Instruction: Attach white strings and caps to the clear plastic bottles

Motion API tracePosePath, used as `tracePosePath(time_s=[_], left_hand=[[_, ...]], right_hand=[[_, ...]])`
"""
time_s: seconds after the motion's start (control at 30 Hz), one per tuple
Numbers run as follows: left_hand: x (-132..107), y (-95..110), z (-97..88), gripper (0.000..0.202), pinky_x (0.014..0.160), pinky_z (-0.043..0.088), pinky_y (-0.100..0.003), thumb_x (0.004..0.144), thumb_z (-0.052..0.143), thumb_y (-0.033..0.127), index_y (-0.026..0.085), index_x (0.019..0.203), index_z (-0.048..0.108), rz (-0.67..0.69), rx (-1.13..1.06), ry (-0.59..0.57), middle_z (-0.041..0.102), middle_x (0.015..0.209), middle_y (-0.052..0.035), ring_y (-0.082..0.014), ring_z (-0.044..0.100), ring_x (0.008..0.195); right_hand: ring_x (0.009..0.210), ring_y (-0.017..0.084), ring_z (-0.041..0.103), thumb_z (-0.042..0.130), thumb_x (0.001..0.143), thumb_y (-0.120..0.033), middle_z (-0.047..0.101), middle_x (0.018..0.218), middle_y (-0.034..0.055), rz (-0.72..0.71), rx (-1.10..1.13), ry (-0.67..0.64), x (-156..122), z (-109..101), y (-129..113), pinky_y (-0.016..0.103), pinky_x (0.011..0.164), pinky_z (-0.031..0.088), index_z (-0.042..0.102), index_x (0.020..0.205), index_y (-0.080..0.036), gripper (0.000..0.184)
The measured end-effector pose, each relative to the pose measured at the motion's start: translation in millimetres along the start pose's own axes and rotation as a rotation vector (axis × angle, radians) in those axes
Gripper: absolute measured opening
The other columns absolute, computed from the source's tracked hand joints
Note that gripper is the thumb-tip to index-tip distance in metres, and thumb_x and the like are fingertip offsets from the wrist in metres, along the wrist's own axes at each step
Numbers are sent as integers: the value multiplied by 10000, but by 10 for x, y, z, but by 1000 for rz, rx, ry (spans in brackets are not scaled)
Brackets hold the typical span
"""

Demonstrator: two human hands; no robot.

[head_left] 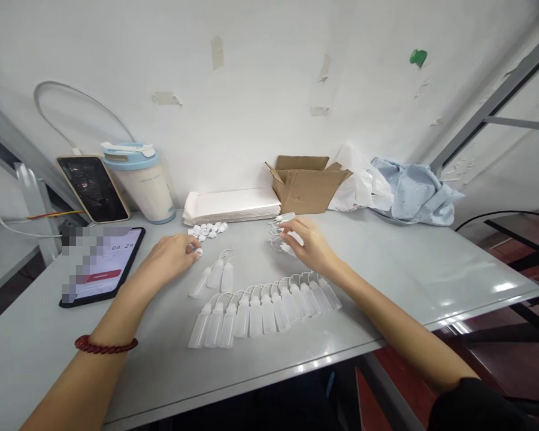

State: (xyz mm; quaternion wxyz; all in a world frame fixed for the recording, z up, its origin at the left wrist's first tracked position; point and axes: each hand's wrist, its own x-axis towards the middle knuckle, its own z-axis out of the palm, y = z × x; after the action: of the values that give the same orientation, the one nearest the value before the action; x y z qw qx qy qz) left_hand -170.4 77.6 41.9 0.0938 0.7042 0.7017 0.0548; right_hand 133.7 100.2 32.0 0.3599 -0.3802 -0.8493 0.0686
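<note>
My left hand (pixel 175 256) is closed in a pinch, with a small white cap (pixel 199 252) at its fingertips. Just beyond it lies a loose heap of white caps (pixel 209 229). My right hand (pixel 312 242) reaches over a small group of white plastic pieces with thin curved tubes (pixel 273 230). Its fingers are bent close together among them, partly hiding what they grip. Between my hands lie three translucent squeeze bottles (pixel 215 274) with thin tubes at their tops. Nearer me, several like bottles (pixel 256 317) lie side by side in a slanting row.
A phone showing a timer (pixel 105 263) lies at left. Behind it stand another phone (pixel 93 188) on a cable and a blue-lidded cup (pixel 141 182). Along the wall are stacked white flat packs (pixel 231 205), an open cardboard box (pixel 312 185), a plastic bag (pixel 362 185) and blue cloth (pixel 415 191).
</note>
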Motion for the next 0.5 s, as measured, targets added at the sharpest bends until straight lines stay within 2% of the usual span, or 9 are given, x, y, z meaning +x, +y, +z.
tracePosePath(time_s=[0.03,0.1,0.2,0.3,0.37,0.5], left_hand=[[10,-1,20,317,698,444,-327,734,500,318,181,946,692,4,-9,-1,723,900,-110,-301,657,860],[22,6,46,328,697,446,-319,734,497,332,186,953,694,19,-21,1,722,891,-102,-293,657,854],[21,27,59,365,701,449,-307,737,490,341,192,1006,687,42,-31,7,720,868,-88,-278,656,835],[8,54,56,407,721,451,-300,714,483,269,185,1061,679,63,-12,8,717,872,-88,-269,655,836],[-8,77,51,473,752,452,-299,683,466,197,177,1111,664,84,0,5,713,910,-92,-263,652,865],[-52,152,42,582,797,449,-297,664,410,130,182,1204,620,157,-21,-4,703,979,-92,-252,640,920]], right_hand=[[829,198,582,476,925,-238,642,862,82,-23,74,-74,6,-7,-115,332,771,445,621,1032,-165,195],[782,170,591,464,935,-231,645,835,57,-87,182,-311,31,-22,-337,304,751,446,599,1098,-159,223],[682,150,569,467,939,-229,645,879,72,-162,150,-618,102,-7,-591,279,656,426,569,1193,-152,284],[623,140,529,442,950,-236,629,858,77,-220,46,-737,196,84,-708,266,598,387,561,1228,-167,310],[649,137,529,424,934,-154,624,855,70,-224,42,-786,249,170,-724,248,591,379,560,1234,-178,330],[650,122,519,408,804,21,611,790,45,-200,117,-882,289,306,-701,214,564,378,569,1220,-169,485]])
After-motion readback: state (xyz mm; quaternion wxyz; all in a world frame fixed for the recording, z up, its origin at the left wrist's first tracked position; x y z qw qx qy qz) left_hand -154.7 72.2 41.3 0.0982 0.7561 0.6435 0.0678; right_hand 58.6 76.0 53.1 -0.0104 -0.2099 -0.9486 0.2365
